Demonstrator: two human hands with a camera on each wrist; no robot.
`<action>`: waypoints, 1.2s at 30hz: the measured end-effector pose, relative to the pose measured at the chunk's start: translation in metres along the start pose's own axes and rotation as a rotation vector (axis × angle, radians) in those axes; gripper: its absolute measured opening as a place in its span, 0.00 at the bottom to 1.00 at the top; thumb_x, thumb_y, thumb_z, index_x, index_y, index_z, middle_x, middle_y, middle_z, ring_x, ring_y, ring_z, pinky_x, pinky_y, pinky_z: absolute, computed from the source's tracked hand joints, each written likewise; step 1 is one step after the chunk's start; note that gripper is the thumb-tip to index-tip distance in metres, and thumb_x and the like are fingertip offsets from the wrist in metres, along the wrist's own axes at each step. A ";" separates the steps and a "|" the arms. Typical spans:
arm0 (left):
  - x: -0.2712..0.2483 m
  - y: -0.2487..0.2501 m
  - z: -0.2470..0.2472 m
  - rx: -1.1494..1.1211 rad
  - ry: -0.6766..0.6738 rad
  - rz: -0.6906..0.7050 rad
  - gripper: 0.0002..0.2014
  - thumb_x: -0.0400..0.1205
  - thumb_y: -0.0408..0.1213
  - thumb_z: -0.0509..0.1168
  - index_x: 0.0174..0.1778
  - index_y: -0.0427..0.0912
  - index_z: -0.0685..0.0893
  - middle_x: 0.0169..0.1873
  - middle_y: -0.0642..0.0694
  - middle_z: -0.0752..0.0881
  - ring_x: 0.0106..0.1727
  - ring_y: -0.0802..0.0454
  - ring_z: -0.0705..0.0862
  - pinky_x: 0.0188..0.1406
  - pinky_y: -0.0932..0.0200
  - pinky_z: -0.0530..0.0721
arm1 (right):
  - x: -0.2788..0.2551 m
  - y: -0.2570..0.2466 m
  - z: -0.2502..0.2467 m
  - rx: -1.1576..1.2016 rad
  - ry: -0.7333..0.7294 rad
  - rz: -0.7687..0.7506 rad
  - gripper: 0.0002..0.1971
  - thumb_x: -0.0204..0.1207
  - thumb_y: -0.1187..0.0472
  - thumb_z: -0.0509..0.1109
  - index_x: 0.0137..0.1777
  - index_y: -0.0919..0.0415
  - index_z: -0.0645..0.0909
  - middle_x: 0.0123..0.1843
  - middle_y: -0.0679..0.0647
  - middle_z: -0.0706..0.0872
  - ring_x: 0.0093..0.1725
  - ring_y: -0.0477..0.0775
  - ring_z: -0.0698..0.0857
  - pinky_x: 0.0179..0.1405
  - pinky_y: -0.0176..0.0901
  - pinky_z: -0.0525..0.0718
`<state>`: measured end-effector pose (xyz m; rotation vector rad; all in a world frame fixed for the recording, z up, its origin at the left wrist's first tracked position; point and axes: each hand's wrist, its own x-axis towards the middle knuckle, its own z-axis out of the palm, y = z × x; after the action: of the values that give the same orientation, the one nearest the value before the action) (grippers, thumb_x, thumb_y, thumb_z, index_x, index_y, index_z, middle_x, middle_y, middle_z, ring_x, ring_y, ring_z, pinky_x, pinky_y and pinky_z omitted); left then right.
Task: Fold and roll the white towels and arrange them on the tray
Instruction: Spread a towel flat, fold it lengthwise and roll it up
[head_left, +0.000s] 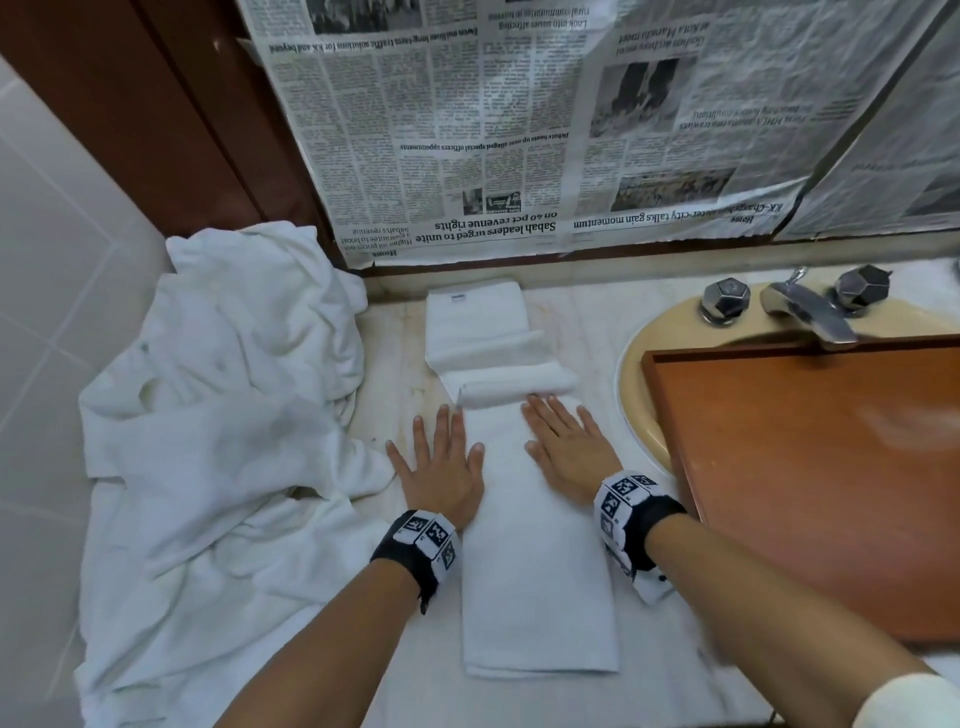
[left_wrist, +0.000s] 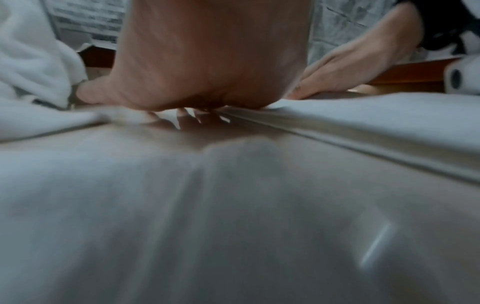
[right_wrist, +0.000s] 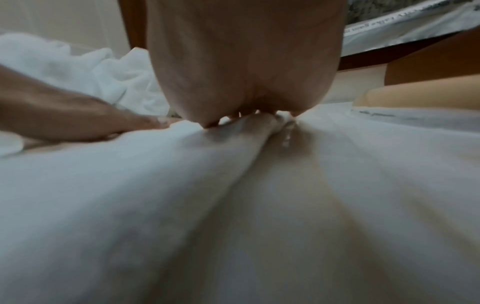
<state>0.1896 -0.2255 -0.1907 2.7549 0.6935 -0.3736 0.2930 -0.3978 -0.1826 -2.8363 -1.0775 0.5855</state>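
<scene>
Bathroom setup here: pale marble countertop (head_left: 582, 322) with a beige oval sink (head_left: 641, 384) and a chrome faucet (head_left: 808, 312). Newspaper sheets (head_left: 519, 130) cover the back wall, dark wood trim (head_left: 156, 114) runs beside them, and white wall tiles (head_left: 47, 260) fill the left.

Head view overhead; wrist views low, forward, sharing towel (head_left: 535, 545).

Both wrist views blur — fingertips hidden; tray (head_left: 810, 467) cut off (right edge).
</scene>
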 end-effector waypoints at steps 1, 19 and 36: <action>0.001 -0.001 -0.004 -0.022 -0.003 0.005 0.30 0.90 0.56 0.34 0.88 0.52 0.36 0.87 0.57 0.36 0.87 0.46 0.34 0.80 0.25 0.34 | 0.000 -0.004 -0.002 0.012 0.024 0.020 0.33 0.83 0.44 0.28 0.88 0.54 0.40 0.88 0.46 0.39 0.87 0.49 0.40 0.84 0.54 0.38; -0.098 -0.009 0.023 -0.133 0.052 0.167 0.33 0.84 0.61 0.29 0.87 0.58 0.39 0.86 0.61 0.35 0.87 0.52 0.34 0.84 0.34 0.37 | -0.119 -0.029 0.051 0.079 0.179 0.055 0.32 0.86 0.47 0.39 0.87 0.57 0.55 0.88 0.49 0.54 0.87 0.54 0.54 0.82 0.59 0.43; -0.154 -0.028 0.054 0.000 0.046 0.173 0.31 0.87 0.59 0.31 0.88 0.58 0.40 0.85 0.64 0.38 0.87 0.52 0.35 0.80 0.30 0.29 | -0.174 -0.081 0.092 0.081 0.187 0.047 0.31 0.87 0.46 0.38 0.88 0.57 0.50 0.88 0.48 0.48 0.87 0.49 0.48 0.84 0.58 0.39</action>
<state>0.0349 -0.2841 -0.1984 2.8038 0.4612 -0.2739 0.0889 -0.4577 -0.1962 -2.7862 -0.9361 0.3495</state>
